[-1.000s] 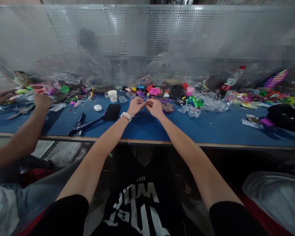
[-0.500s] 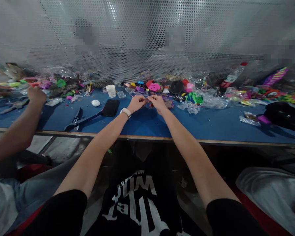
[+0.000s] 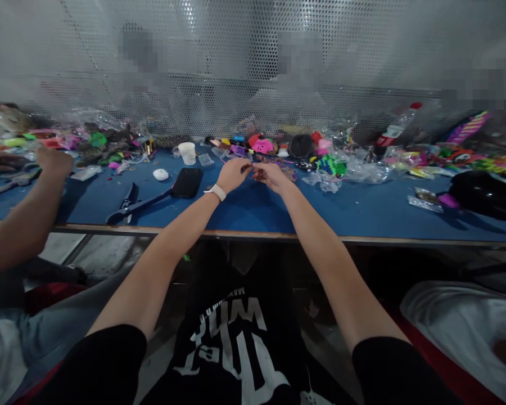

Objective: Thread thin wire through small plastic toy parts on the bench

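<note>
My left hand (image 3: 235,173) and my right hand (image 3: 271,175) meet just above the blue tabletop (image 3: 253,211), fingertips nearly touching. Both are pinched closed. Whatever lies between the fingers is too small and dark to name. A pale band (image 3: 217,192) circles my left wrist. Behind my hands sit a bright pink toy-like piece (image 3: 262,146) and a small purple piece (image 3: 238,150). A black phone (image 3: 186,183) lies left of my left hand, close to long-handled dark pliers or cutters (image 3: 130,208).
A white cup (image 3: 188,153) stands behind the phone, with a white rounded object (image 3: 161,174) nearby. Clear plastic wrapping (image 3: 369,171) and a red-capped bottle (image 3: 394,135) are at right, near a shiny black object (image 3: 487,194). At left, another person's hand (image 3: 54,163) works over a colourful pile.
My fingers have shifted slightly while staying together, and my right hand has turned a little. The whole view has moved slightly. The other person's hands remain over the left pile.
</note>
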Tool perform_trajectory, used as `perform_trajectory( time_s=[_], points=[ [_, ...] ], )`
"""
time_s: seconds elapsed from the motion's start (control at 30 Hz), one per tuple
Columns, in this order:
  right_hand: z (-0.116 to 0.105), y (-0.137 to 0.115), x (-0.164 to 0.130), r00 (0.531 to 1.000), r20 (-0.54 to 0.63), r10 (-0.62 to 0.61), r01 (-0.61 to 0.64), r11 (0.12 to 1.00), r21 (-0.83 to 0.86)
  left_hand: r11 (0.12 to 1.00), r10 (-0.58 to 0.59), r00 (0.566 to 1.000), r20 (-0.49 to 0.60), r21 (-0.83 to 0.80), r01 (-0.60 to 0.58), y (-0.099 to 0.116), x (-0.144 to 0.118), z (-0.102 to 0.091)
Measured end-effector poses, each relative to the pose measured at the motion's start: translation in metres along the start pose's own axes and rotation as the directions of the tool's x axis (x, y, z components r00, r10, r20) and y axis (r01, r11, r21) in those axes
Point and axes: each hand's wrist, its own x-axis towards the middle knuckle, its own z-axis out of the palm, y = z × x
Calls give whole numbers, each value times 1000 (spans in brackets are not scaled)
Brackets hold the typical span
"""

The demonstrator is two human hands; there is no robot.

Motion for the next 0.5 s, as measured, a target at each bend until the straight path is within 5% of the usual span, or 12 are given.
perform_trajectory(
  time_s=[0.2,0.33,0.5],
  points=[
    [-4,3,1,994,35,-107,110,990,-85,1000,-2,999,42,-10,2,-7,4,0],
    [-6,4,-2,943,72,-325,331,892,-308,1000,-23,999,36,-16,24,-9,4,-1],
    [-9,3,-7,890,82,-448,441,802,-402,996,-39,999,32,-78,42,-3,2,-6]
  ],
)
